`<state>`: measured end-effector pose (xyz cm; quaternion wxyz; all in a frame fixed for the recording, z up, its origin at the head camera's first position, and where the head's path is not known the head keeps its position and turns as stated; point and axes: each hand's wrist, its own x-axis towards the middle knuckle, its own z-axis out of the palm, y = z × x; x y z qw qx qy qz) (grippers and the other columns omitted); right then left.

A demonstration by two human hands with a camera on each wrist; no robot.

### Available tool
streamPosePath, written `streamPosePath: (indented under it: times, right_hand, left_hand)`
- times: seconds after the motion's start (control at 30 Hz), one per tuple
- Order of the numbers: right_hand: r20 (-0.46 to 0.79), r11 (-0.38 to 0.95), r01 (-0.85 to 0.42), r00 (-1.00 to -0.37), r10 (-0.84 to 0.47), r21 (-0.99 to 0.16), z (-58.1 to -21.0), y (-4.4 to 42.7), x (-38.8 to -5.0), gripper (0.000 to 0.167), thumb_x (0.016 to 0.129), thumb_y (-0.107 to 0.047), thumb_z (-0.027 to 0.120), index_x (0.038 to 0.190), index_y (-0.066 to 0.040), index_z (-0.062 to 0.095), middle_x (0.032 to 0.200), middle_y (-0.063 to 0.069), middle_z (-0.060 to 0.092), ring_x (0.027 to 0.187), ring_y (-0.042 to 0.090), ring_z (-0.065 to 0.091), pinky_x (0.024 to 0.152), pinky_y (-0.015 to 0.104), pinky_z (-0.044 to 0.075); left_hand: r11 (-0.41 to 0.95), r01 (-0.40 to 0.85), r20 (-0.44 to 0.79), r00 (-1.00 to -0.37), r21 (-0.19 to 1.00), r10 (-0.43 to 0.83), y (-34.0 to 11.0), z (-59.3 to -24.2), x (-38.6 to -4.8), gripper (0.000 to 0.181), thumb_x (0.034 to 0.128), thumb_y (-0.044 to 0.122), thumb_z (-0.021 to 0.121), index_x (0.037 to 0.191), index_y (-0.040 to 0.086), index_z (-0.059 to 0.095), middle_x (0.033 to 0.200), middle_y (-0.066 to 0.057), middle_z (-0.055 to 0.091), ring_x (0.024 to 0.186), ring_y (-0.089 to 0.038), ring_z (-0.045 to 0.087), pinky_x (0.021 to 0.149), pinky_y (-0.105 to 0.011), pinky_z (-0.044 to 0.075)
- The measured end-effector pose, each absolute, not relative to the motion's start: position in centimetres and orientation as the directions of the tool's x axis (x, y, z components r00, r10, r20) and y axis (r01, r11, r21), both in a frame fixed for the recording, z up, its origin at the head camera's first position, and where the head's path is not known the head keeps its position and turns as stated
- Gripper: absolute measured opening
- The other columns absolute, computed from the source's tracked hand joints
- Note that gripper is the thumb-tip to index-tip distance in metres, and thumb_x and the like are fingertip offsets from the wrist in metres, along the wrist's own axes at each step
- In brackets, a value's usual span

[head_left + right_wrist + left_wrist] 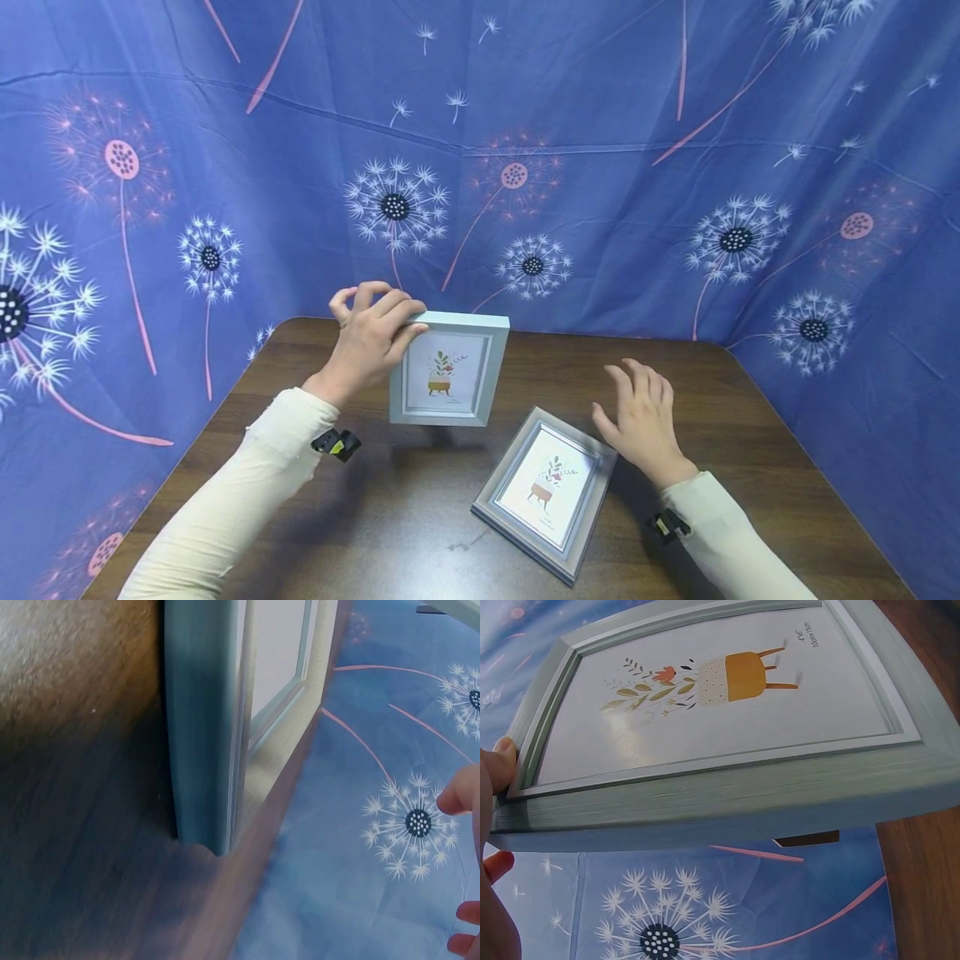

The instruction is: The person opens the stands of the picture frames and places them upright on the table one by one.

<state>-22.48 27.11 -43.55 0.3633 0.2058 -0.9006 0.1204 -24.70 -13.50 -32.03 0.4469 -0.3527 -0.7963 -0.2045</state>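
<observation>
A pale green picture frame [498, 367] is held up off the table by my left hand [369, 337], which pinches its upper left corner. In the left wrist view the thumb lies on the front of this frame [727, 776], over a print of a plant in an orange pot. A second, grey-brown picture frame [592, 521] with a similar print lies face up and slanted on the table. My right hand [641, 417] hovers just right of it, fingers spread and holding nothing. In the right wrist view the edge of the lying frame [206, 735] is near, apart from the fingertips.
Both frames are over a dark brown wooden table [360, 533]. A blue cloth [600, 108] printed with dandelions hangs behind the table and along both sides. Each wrist carries a small black device [336, 444].
</observation>
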Motion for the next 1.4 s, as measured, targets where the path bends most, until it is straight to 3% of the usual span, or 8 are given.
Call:
streamPosePath:
  times: [0.4, 1.4]
  right_hand:
    - [0.681, 0.905, -0.404, -0.701, -0.21, -0.137, -43.2, 26.4, -22.2, 0.059, 0.082, -0.033, 0.061, 0.129, -0.001, 0.046, 0.133, 0.029, 0.039, 0.119, 0.05, 0.033, 0.095, 0.066, 0.022]
    - [0.671, 0.864, -0.467, -0.704, -0.233, -0.19, -42.4, 20.6, -21.2, 0.062, 0.085, -0.04, 0.06, 0.132, -0.003, 0.044, 0.134, 0.026, 0.039, 0.123, 0.047, 0.032, 0.099, 0.065, 0.02]
  left_hand:
    - [0.688, 0.723, 0.859, -0.39, 0.063, 0.331, -13.6, -32.1, -24.8, 0.017, 0.0876, 0.021, 0.073, 0.097, 0.008, 0.069, 0.098, -0.006, 0.066, 0.104, -0.034, 0.046, 0.094, -0.066, 0.013]
    - [0.679, 0.727, 0.867, -0.4, 0.102, 0.299, -12.1, -32.2, -25.0, 0.012, 0.0896, 0.019, 0.07, 0.096, 0.009, 0.068, 0.095, -0.004, 0.065, 0.104, -0.034, 0.045, 0.095, -0.066, 0.012]
